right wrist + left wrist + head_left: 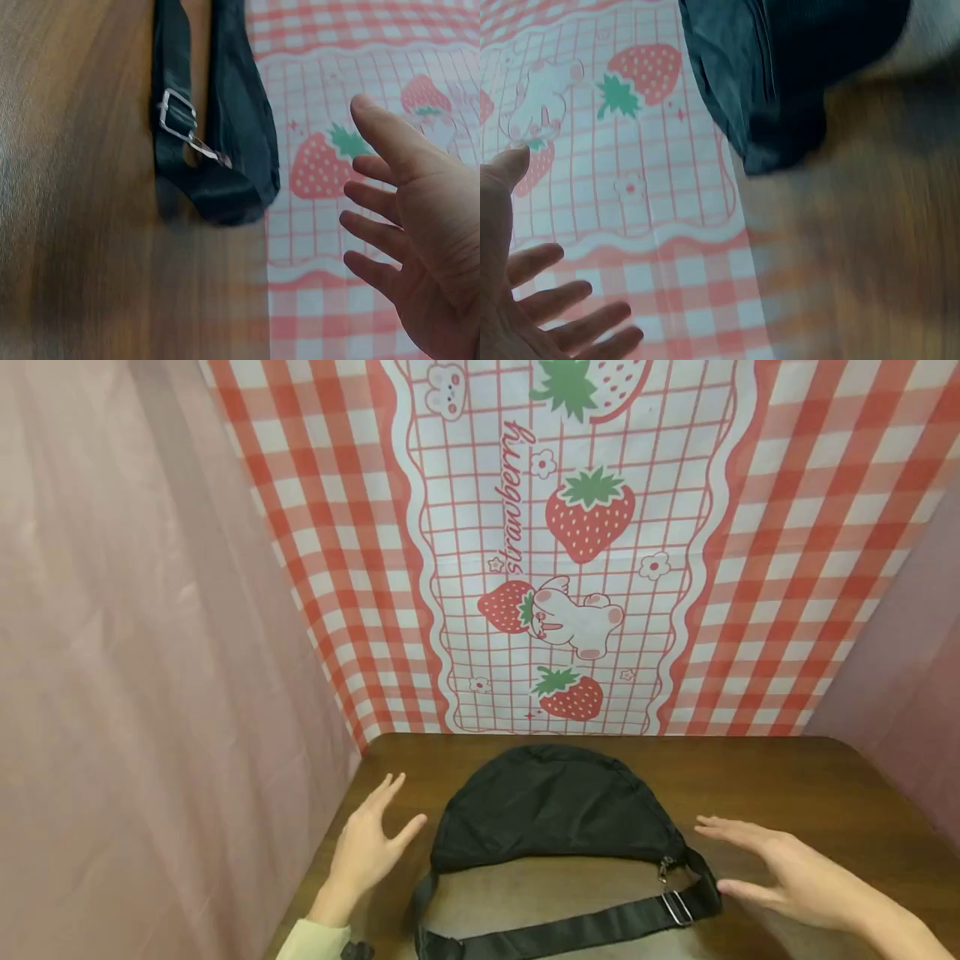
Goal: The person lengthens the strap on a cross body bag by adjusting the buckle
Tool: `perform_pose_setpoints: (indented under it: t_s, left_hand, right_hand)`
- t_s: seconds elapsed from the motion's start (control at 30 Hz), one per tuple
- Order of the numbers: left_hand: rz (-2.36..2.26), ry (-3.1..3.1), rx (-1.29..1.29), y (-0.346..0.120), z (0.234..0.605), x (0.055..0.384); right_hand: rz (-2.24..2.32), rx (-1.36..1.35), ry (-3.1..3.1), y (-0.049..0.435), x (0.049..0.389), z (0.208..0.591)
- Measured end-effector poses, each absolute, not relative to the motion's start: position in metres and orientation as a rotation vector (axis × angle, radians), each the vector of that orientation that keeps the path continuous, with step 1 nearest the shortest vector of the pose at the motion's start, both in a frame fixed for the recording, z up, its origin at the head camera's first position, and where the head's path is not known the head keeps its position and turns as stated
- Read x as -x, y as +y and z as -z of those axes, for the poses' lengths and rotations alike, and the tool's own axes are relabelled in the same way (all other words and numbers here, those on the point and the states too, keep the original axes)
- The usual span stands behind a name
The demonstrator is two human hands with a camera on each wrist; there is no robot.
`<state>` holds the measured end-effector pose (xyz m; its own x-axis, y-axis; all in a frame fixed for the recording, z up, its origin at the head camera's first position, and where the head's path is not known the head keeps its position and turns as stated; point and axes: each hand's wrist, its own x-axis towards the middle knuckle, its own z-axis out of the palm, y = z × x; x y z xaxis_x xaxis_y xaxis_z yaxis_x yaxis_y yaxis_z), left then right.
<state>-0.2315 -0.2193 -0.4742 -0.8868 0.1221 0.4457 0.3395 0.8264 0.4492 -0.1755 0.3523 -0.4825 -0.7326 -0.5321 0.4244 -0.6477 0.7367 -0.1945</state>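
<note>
Brown table [780,777] bears black bag [555,810], contents hidden; left fingers [380,797] and right fingers [735,831] spread, gripping nothing.

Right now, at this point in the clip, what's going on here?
A person has both hands out over a wooden table, one on each side of a black half-moon bag. The left hand and the right hand both have their fingers spread loosely, and neither is holding anything. The bag rests on the table with its curved edge away from the person and its strap looping toward them. The right hand is close to the strap's metal buckle.
</note>
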Motion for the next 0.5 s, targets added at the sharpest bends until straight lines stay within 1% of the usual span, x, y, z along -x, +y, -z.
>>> perform_pose_setpoints:
  t_s: [0.23,0.5]
  left_hand:
    - [0.880,-2.502,0.573,-0.190,0.486,0.226]
    - [0.898,-2.632,0.859,-0.166,0.495,0.214]
  right_hand:
    - [-0.537,-1.133,-2.635,0.338,0.188,0.491]
    - [-0.607,-1.335,-2.680,0.319,0.203,0.509]
